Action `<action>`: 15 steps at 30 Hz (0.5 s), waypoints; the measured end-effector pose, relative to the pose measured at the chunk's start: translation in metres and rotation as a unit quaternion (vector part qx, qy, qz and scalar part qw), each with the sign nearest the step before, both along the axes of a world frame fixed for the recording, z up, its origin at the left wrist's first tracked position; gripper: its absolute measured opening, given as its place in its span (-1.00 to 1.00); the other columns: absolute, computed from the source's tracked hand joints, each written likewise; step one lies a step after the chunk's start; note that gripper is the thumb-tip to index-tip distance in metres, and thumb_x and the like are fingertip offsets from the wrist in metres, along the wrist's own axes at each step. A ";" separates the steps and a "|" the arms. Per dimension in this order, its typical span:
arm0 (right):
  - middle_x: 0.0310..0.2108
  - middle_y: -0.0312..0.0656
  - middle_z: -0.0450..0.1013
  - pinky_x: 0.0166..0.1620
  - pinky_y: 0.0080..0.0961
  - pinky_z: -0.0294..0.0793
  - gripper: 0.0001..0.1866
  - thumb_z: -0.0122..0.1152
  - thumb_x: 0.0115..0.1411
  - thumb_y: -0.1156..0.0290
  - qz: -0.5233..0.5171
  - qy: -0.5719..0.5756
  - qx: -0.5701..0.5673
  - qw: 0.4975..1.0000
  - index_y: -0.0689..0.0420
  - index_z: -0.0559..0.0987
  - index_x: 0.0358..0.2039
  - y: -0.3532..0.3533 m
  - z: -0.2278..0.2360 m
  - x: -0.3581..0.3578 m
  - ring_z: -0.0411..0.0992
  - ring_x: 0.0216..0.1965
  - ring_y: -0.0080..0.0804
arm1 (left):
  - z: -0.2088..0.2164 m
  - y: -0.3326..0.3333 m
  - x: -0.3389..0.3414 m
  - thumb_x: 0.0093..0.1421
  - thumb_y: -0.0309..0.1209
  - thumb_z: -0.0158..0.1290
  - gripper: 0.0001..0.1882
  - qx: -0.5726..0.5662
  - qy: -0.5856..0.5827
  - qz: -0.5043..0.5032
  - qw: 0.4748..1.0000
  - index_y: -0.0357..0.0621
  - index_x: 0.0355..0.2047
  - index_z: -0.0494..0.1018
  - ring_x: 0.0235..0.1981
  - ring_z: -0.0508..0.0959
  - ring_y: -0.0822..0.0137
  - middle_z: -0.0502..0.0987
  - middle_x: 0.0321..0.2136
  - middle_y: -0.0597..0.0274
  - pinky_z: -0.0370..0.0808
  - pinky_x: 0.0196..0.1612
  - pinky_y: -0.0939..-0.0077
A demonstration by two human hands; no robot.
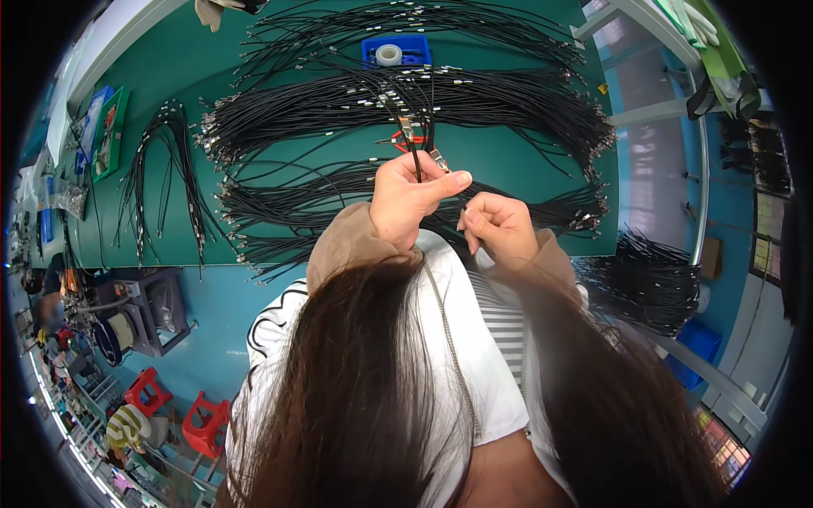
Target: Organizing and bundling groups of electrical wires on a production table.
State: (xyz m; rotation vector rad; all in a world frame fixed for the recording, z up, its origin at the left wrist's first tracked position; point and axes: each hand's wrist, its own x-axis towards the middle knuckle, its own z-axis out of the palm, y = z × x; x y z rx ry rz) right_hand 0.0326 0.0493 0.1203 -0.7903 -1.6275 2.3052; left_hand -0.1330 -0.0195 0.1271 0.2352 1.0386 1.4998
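The person's left hand (409, 196) is gripping a thin bunch of black cables (417, 151), thumb pressed across the top of the curled fingers, the strands running up out of the fist toward the green table (508, 165). Just beside it, the right hand (498, 225) is pinching closed on a cable end low against the chest; what exactly sits between those fingertips is too small to tell. Beyond the fists, red-handled pliers (398, 140) are lying among spread-out cable bundles (474, 97), and a blue tray (395, 49) is holding a tape roll (389, 54).
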 end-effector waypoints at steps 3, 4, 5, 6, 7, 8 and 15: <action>-0.57 -0.29 0.38 -0.53 -0.75 0.28 -0.83 0.00 0.23 0.44 -0.008 0.010 -0.013 1.000 0.28 0.44 -0.44 -0.001 -0.004 -0.002 0.29 -0.63 -0.68 | -0.001 0.001 -0.002 -0.06 -0.56 0.25 -0.76 -0.007 -0.009 -0.004 1.000 -0.14 -0.65 0.35 -0.71 0.15 0.70 0.35 -0.59 0.43 0.00 -0.69 0.72; -0.57 -0.29 0.38 -0.52 -0.75 0.28 -0.83 0.00 0.23 0.45 -0.018 0.017 -0.018 1.000 0.28 0.45 -0.43 -0.001 -0.005 -0.003 0.29 -0.63 -0.68 | -0.002 0.002 -0.002 -0.04 -0.53 0.23 -0.78 -0.001 0.000 -0.009 1.000 -0.15 -0.62 0.36 -0.70 0.16 0.70 0.37 -0.58 0.42 0.01 -0.69 0.73; -0.57 -0.29 0.38 -0.52 -0.75 0.28 -0.83 0.00 0.22 0.45 -0.016 0.011 -0.013 1.000 0.28 0.45 -0.44 -0.001 -0.004 -0.004 0.29 -0.62 -0.68 | -0.003 0.002 -0.002 -0.01 -0.51 0.21 -0.81 0.005 0.008 -0.014 1.000 -0.16 -0.60 0.38 -0.69 0.17 0.70 0.39 -0.57 0.41 0.03 -0.69 0.74; -0.56 -0.28 0.38 -0.52 -0.75 0.28 -0.84 0.01 0.21 0.45 -0.020 0.009 -0.010 1.000 0.28 0.45 -0.44 0.002 -0.002 -0.005 0.30 -0.62 -0.68 | -0.004 0.003 -0.002 0.01 -0.48 0.20 -0.83 0.010 0.016 -0.020 1.000 -0.18 -0.57 0.39 -0.69 0.18 0.69 0.40 -0.56 0.40 0.04 -0.68 0.74; -0.56 -0.28 0.39 -0.52 -0.75 0.28 -0.84 0.01 0.21 0.46 -0.018 0.008 -0.008 1.000 0.28 0.45 -0.44 0.006 0.001 -0.005 0.30 -0.62 -0.68 | -0.005 0.004 -0.003 0.06 -0.46 0.16 -0.86 0.018 0.036 0.005 0.999 -0.19 -0.53 0.40 -0.67 0.19 0.69 0.42 -0.54 0.38 0.06 -0.67 0.76; -0.56 -0.30 0.38 -0.53 -0.75 0.28 -0.85 0.04 0.19 0.44 -0.050 -0.002 0.084 0.995 0.27 0.46 -0.45 0.015 0.006 -0.004 0.29 -0.61 -0.69 | -0.005 0.005 -0.005 0.10 -0.43 0.11 -0.87 0.027 0.056 0.029 0.998 -0.21 -0.49 0.41 -0.66 0.21 0.68 0.44 -0.53 0.36 0.09 -0.65 0.77; -0.66 -0.48 0.27 -0.60 -0.77 0.07 -0.90 0.22 0.11 0.37 -0.527 -0.018 0.351 0.773 0.12 0.56 -0.41 0.179 0.079 0.068 0.12 -0.65 -0.78 | 0.014 0.005 -0.132 0.23 -0.33 -0.05 -0.77 0.102 0.427 0.206 0.875 -0.21 -0.45 0.49 -0.47 0.38 0.52 0.52 -0.41 0.25 0.31 -0.35 0.66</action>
